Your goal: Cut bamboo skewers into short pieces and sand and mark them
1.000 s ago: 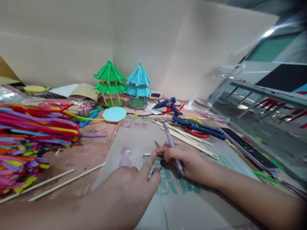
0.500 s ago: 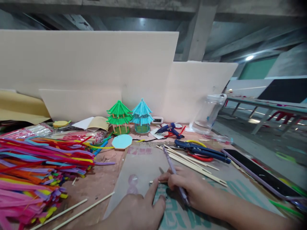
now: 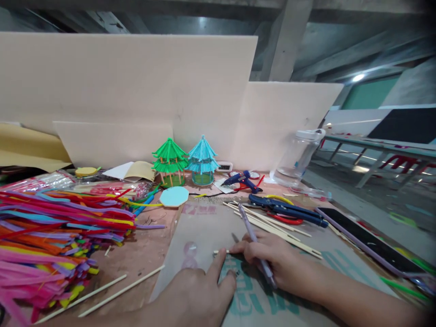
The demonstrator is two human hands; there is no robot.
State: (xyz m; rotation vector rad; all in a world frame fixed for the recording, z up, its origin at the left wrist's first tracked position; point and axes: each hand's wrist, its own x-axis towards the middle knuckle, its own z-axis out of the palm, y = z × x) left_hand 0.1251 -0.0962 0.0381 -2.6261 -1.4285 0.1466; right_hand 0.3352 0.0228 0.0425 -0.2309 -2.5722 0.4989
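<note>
My left hand (image 3: 204, 290) lies low over a translucent sheet with pink and green print (image 3: 200, 229), index finger stretched out and thumb apart. Its index fingertip presses on a short thin wooden stick (image 3: 217, 252) lying flat there. On the other side, my right hand (image 3: 277, 259) is closed around a light purple pen (image 3: 251, 229), which points up and away. The right index finger reaches to the stick's right end, close to the left fingertip. Part of the stick is hidden by my fingers. Several longer wooden sticks (image 3: 279, 231) lie just beyond my right hand.
Colourful pipe cleaners (image 3: 64, 240) are heaped at left, near two loose sticks (image 3: 122, 290). Behind are a green model pavilion (image 3: 169, 159), a blue one (image 3: 202, 156), an octagonal card (image 3: 174, 196) and a glue gun (image 3: 241, 180). Blue-handled pliers (image 3: 289, 211), a phone (image 3: 371, 245) and a bottle (image 3: 296, 156) sit right.
The camera view has shifted slightly. My right hand and the pen have moved a little, with the right index finger still at the stick. My left fingertip stays on the stick.
</note>
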